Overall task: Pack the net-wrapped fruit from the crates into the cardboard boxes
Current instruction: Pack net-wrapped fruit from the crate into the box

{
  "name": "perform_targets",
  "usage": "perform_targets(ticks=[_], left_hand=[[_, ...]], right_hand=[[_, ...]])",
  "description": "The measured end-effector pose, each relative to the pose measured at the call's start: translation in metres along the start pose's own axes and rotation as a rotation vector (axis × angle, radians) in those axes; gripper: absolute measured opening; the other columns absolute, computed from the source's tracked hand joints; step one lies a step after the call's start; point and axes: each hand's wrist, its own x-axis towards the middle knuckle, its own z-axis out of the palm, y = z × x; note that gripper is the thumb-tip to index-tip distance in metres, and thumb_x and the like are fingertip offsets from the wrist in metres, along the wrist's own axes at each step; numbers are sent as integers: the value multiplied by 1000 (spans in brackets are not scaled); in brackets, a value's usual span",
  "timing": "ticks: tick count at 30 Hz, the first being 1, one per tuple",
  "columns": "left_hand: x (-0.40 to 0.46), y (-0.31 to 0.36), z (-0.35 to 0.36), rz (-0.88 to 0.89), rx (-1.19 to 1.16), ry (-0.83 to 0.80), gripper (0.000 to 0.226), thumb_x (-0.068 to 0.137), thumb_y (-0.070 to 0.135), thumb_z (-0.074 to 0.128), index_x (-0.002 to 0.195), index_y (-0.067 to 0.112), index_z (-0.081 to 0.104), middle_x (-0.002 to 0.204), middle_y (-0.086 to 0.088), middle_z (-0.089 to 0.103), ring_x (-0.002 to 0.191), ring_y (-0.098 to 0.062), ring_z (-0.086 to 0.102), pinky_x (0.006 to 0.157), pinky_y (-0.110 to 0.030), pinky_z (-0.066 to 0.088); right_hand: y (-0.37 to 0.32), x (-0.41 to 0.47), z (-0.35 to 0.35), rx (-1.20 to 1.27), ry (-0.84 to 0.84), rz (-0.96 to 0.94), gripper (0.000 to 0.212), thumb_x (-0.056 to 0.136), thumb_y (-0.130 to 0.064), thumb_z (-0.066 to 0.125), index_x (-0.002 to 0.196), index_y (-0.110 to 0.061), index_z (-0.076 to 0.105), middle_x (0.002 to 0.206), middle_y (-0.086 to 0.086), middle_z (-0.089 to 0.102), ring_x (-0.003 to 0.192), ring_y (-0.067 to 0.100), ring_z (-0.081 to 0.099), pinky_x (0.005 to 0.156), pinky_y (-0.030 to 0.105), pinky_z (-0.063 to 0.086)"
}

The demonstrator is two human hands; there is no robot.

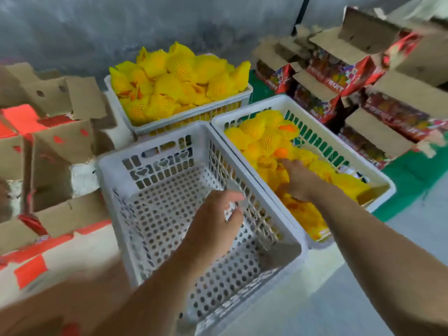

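Note:
Three white plastic crates stand before me. The near crate (155, 163) holds nothing. The right crate (378, 173) is partly filled with fruit in yellow foam nets (259, 132). The far crate (194, 115) is heaped with more netted fruit (179, 78). My right hand (297, 180) reaches down into the right crate among the fruit; its fingers are buried in the nets and I cannot see a grip. My left hand (213, 229) hovers over the near crate close to its right wall, fingers loosely curled, holding nothing. Open cardboard boxes (53, 166) stand at the left.
More open printed cardboard boxes (339, 76) are stacked at the back right on a green floor patch (412, 180). A grey wall (169, 23) runs behind the crates. Pale floor (339, 299) lies at the lower right.

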Motion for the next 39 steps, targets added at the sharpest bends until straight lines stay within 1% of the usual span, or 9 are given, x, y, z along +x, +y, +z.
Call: perform_targets(ticks=[5,9,15,19,23,26,30,34,39], left_hand=[[44,5,31,-177,-193,-42,22,95,37,54,105,54,62,116,29,62,107,14,57,83,-20,49],[60,10,40,-214,-261,1,24,101,34,56,119,46,64,115,31,64,106,16,58,80,-12,44],[100,37,34,-205,-401,180,41,99,47,62,137,36,54,128,19,60,103,14,58,70,-7,49],[128,58,30,-357,-764,81,79,79,74,67,145,36,49,141,7,59,119,-10,64,98,-34,55],[135,61,17,-408,-1110,162,52,88,51,74,133,30,62,129,-5,70,106,-24,74,79,-35,61],[130,48,6,-522,-1189,263,56,84,50,77,132,26,62,131,-14,63,107,-35,71,79,-39,62],[113,31,7,-615,-1141,269,48,88,49,74,128,28,60,124,-16,64,102,-38,73,76,-38,63],[96,16,7,-649,-1081,310,46,82,55,76,119,31,61,114,-14,70,86,-30,78,70,-35,62],[81,2,3,-657,-1043,357,52,79,58,76,119,30,60,113,-14,72,84,-28,78,67,-32,62]], right_hand=[[-19,59,33,-8,-199,-85,93,92,-42,71,161,-31,10,162,15,21,144,44,32,108,56,40],[-25,82,50,131,-56,50,74,84,-26,78,143,-19,34,135,19,49,120,44,52,88,46,49],[-11,52,-22,832,106,-43,59,71,-40,77,120,-41,44,73,-12,62,51,8,51,48,27,41],[-31,28,-56,1054,-149,-446,69,72,-36,75,132,-51,44,124,-13,53,104,-8,60,80,22,54],[-61,52,-50,1406,-256,-456,56,83,-21,56,137,-36,50,136,1,55,116,20,59,96,37,51],[-66,105,-56,661,291,-269,74,85,-26,64,153,-31,36,156,4,34,134,27,43,104,46,43],[-76,151,-32,-474,141,-381,112,75,-61,77,161,-36,9,168,-1,9,152,40,8,121,61,19],[-97,169,-31,-632,210,-423,118,53,-93,58,153,-41,25,155,0,32,136,38,29,107,65,33],[-72,178,-28,-615,267,-577,106,64,-83,62,154,-41,25,144,-1,48,120,31,53,71,42,54]])
